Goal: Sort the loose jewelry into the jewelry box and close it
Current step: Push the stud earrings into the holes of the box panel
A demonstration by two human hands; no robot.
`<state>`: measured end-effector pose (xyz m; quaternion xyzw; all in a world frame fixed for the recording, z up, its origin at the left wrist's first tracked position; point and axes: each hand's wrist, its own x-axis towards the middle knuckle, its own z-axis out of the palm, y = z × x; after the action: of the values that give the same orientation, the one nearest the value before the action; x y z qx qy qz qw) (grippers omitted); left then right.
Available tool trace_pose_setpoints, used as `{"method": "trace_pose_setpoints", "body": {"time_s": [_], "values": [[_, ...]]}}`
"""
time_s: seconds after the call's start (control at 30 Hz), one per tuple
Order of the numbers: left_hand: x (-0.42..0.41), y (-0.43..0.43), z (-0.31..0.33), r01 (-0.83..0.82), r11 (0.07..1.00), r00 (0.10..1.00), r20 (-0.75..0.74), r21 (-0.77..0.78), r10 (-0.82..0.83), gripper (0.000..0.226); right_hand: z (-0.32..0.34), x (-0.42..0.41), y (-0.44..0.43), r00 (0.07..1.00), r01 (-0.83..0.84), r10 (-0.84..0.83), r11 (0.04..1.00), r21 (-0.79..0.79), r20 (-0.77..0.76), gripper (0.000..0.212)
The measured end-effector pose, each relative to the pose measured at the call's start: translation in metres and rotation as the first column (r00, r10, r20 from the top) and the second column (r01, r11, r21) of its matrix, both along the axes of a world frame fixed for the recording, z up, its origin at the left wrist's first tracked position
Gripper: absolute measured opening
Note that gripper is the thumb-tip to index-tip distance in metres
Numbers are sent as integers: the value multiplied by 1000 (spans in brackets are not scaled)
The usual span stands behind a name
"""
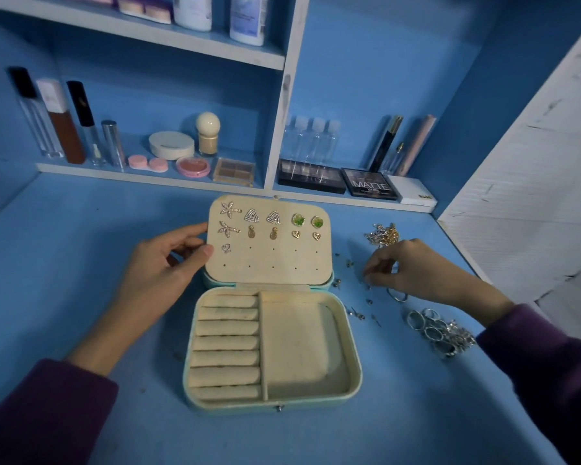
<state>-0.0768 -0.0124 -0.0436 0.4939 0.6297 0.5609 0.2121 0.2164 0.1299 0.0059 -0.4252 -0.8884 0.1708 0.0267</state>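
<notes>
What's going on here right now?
A person is filling the open box. The left hand holds the lid by its edge; earrings are pinned on it. The right hand picks among loose studs on the table. Rings and chains lie unsorted beside the box.

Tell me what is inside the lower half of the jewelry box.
Cream ring rolls on the left and an open compartment on the right, neither holding visible jewelry. Depths between the rolls are hidden. The lid holds earrings.
</notes>
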Motion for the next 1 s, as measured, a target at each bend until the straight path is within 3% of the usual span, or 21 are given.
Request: {"method": "trace_pose_setpoints", "body": {"time_s": [0.1,0.33,0.53,0.7,0.87,1.0], "values": [[0,0,0,-3,1000,1000,-6,3,3,43,-2,-2,-3,1000,17,-17,1000,4,20,1],[1,-1,1,0,1000,1000,4,3,0,42,-7,-6,-6,995,43,-52,993,109,82,3],[2,-1,1,6,1000,1000,21,1,-6,42,2,-14,-15,964,106,-83,991,79,-251,14],[2,-1,2,6,1000,1000,15,6,-6,42,11,-33,-27,898,81,-72,997,2,-434,9],[3,-1,3,23,1000,999,42,19,-24,42,11,-65,-38,860,-122,119,992,26,-496,16],[2,-1,2,27,1000,999,39,11,-27,42,8,-90,-42,835,-164,184,983,85,-519,11]]}}
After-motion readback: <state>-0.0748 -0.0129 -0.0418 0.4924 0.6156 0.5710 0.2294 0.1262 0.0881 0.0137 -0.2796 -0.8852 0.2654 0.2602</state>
